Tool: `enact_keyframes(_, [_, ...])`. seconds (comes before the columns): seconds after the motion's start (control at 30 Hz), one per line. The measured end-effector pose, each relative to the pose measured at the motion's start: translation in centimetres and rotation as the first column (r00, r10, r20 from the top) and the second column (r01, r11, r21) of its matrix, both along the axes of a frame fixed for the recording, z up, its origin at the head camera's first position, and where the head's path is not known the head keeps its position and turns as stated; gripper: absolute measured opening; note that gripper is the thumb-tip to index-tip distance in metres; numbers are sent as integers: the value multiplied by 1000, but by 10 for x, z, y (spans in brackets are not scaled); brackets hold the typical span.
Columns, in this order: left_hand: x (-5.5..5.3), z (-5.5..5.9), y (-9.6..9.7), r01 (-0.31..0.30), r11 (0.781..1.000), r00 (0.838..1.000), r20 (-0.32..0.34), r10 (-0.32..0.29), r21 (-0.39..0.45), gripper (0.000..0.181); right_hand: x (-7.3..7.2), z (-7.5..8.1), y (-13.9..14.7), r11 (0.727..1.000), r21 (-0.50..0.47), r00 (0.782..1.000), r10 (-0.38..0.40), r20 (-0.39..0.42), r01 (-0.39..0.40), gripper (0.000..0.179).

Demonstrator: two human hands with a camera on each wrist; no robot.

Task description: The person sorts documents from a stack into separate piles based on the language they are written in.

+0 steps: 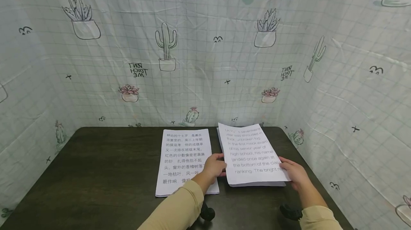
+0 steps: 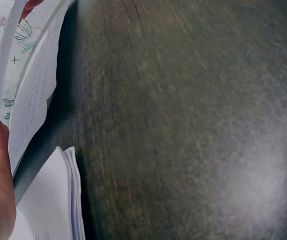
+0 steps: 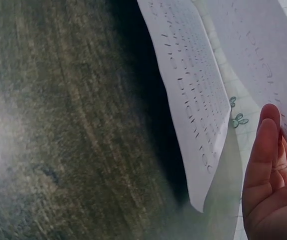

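Observation:
A white sheet of paper (image 1: 250, 155) with large English print is held up, tilted, over the right part of the dark table. My left hand (image 1: 214, 165) pinches its left edge, and my right hand (image 1: 296, 174) grips it near the lower right corner. Beneath, apart from it, another printed sheet (image 3: 191, 95) shows in the right wrist view, and also as a curved sheet (image 2: 38, 95) in the left wrist view. A stack of sheets with Chinese print (image 1: 181, 158) lies left of the held sheet, its lower right part hidden behind my left hand and forearm.
The dark wooden table (image 1: 96, 173) extends to the left of the stack. A pale curtain (image 1: 199, 62) with cactus drawings encloses the back and both sides. Black wrist gear (image 1: 208, 214) hangs under the left sleeve, and a similar black piece (image 1: 289, 211) sits by the right sleeve.

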State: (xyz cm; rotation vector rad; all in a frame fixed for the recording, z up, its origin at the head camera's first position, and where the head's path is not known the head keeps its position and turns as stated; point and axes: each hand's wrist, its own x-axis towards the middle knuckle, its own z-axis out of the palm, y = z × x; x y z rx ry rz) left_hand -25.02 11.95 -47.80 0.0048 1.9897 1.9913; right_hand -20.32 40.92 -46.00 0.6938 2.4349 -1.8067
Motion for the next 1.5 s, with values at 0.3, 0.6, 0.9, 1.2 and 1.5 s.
enact_keyframes(0.3, [3,-2,2,11,999,1000,-4,-11,-30,50,-4,-6,-3,998,68,1000,9,1,-9,54])
enact_keyframes(0.6, [3,-2,0,47,999,999,1,-47,-9,53,-5,-5,-5,989,146,1000,6,25,-9,53])
enact_keyframes(0.9, [1,1,-1,71,997,997,16,-71,-20,54,-7,-4,-4,983,183,997,7,72,-20,59])
enact_keyframes(1.2, [1,6,-4,130,989,991,40,-127,-65,58,-6,-1,-2,979,201,998,11,62,-23,61])
enact_keyframes(1.5, [-1,11,-12,161,986,987,11,-161,-44,62,-10,10,-16,981,191,999,21,39,-28,64])
